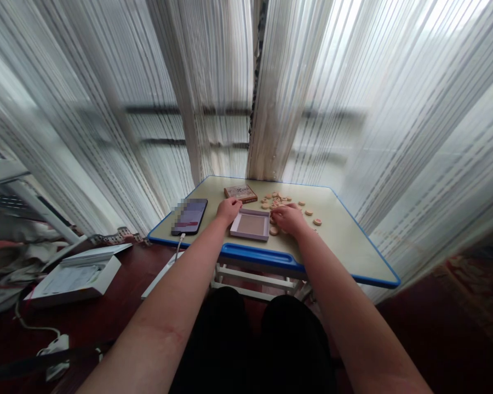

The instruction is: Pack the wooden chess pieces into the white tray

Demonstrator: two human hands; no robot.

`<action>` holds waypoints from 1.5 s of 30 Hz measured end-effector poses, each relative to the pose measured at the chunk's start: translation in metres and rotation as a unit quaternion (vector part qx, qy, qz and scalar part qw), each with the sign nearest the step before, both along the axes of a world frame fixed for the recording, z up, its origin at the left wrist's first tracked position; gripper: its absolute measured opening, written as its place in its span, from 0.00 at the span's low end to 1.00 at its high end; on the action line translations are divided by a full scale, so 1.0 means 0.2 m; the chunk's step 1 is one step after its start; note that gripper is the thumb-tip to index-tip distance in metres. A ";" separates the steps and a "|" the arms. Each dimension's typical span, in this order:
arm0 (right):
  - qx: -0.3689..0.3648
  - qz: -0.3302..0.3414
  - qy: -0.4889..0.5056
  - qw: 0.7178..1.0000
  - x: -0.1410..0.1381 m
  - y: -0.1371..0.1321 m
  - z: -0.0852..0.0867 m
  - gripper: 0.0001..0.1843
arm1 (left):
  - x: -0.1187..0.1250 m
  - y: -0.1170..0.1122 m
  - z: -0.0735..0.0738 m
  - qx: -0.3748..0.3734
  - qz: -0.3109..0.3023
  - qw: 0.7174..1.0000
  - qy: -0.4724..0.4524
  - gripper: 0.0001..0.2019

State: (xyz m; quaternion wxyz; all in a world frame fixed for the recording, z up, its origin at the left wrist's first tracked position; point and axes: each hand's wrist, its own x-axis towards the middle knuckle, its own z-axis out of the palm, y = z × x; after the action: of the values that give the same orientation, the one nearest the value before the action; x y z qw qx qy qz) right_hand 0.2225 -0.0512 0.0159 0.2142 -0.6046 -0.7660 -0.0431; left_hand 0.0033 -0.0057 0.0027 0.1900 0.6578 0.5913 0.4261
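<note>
Sheer white curtains (353, 109) hang across the whole window wall and come down right behind a small table (353, 257). The table has a pale top and a blue rim, and the person sits at it with both bare forearms stretched out over the near edge. On the dark floor to the left of the table lies an open white carton (76, 276).

A dark phone (189, 216) lies flat on the left part of the tabletop, and a white cable (178, 243) runs from its near end over the edge. Just right of the phone, near the middle, sits a shallow tray (250, 224) with pale walls and a bare brown bottom.

The left hand (229, 209) is curled at the tray's far left corner and touches it. From here I cannot tell whether the fingers pinch the rim or only rest there. The right hand (288, 218) lies just beside the tray's right wall, palm down and fingers bent. I cannot make out whether it has closed on anything.

Beyond the tray, close to the left hand, lies a small brown box (240, 192) with a printed top. Round wooden discs (308, 211) are scattered flat over the table to its right. Some lie under and around the right hand, and a few lie apart from the rest toward the right edge.
</note>
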 end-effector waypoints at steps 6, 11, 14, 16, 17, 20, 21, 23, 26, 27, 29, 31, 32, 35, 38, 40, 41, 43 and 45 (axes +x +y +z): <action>-0.014 -0.007 -0.006 1.000 0.01 0.02 0.00 0.14 | 0.00 0.01 0.00 -0.012 -0.016 1.000 0.002 0.12; -0.019 -0.026 0.006 0.999 0.00 0.00 0.00 0.13 | 0.00 0.01 0.00 -0.011 -0.019 1.000 0.001 0.13; -0.024 -0.026 0.020 0.999 0.00 -0.01 0.02 0.13 | 0.00 0.01 0.00 -0.009 -0.021 1.000 -0.003 0.13; -0.023 -0.028 0.027 0.999 -0.01 -0.02 0.02 0.13 | 0.00 0.01 0.00 -0.010 -0.020 1.000 0.000 0.13; -0.024 -0.027 0.029 0.999 -0.01 -0.01 0.02 0.14 | 0.00 0.01 0.00 -0.012 -0.019 1.000 0.002 0.13; -0.026 -0.022 0.035 0.999 -0.01 0.00 0.01 0.13 | 0.00 0.01 0.00 -0.018 -0.016 1.000 0.008 0.13; -0.021 -0.019 0.040 0.999 -0.01 0.01 0.00 0.14 | 0.00 0.01 0.00 -0.018 -0.016 1.000 0.009 0.13; -0.006 -0.012 0.051 0.999 0.00 0.02 0.00 0.14 | 0.01 0.00 0.00 -0.017 -0.015 1.000 0.011 0.13; 0.008 0.003 0.078 0.997 0.00 0.02 0.00 0.15 | 0.01 0.00 0.01 -0.013 -0.014 1.000 0.014 0.13; 0.009 0.008 0.100 0.995 0.01 0.02 0.01 0.14 | 0.01 0.00 0.01 -0.013 -0.014 1.000 0.016 0.13; 0.013 0.016 0.163 0.986 0.01 0.02 0.01 0.13 | 0.01 -0.01 0.02 -0.016 -0.010 1.000 0.021 0.13; 0.015 0.017 0.239 0.971 0.02 0.03 0.01 0.13 | 0.01 -0.01 0.02 -0.018 -0.007 0.999 0.026 0.13; 0.013 0.016 0.275 0.961 0.02 0.03 0.00 0.13 | 0.01 -0.01 0.02 -0.019 -0.007 0.999 0.028 0.13; -0.004 0.011 0.364 0.931 0.04 0.05 -0.01 0.15 | 0.01 -0.01 0.01 -0.016 -0.011 0.999 0.026 0.13; -0.032 0.023 0.406 0.913 0.04 0.05 -0.02 0.16 | 0.02 -0.01 0.01 -0.015 -0.012 1.000 0.019 0.13; -0.048 0.039 0.411 0.909 0.03 0.04 -0.01 0.19 | 0.02 -0.01 0.01 -0.017 -0.011 1.000 0.016 0.13; -0.054 0.047 0.409 0.910 0.02 0.03 0.00 0.20 | 0.02 -0.01 0.01 -0.017 -0.012 1.000 0.015 0.13; -0.061 0.061 0.401 0.912 0.00 0.01 0.01 0.21 | 0.02 -0.01 0.01 -0.016 -0.014 1.000 0.015 0.13; -0.066 0.069 0.391 0.915 -0.02 -0.01 0.03 0.18 | 0.02 -0.01 0.01 -0.014 -0.016 1.000 0.017 0.13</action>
State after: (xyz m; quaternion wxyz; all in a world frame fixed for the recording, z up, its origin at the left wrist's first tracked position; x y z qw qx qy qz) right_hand 0.2185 -0.0531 0.0211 0.4587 -0.5317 -0.6618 0.2627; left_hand 0.0070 -0.0084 0.0046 0.1958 0.6716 0.5895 0.4039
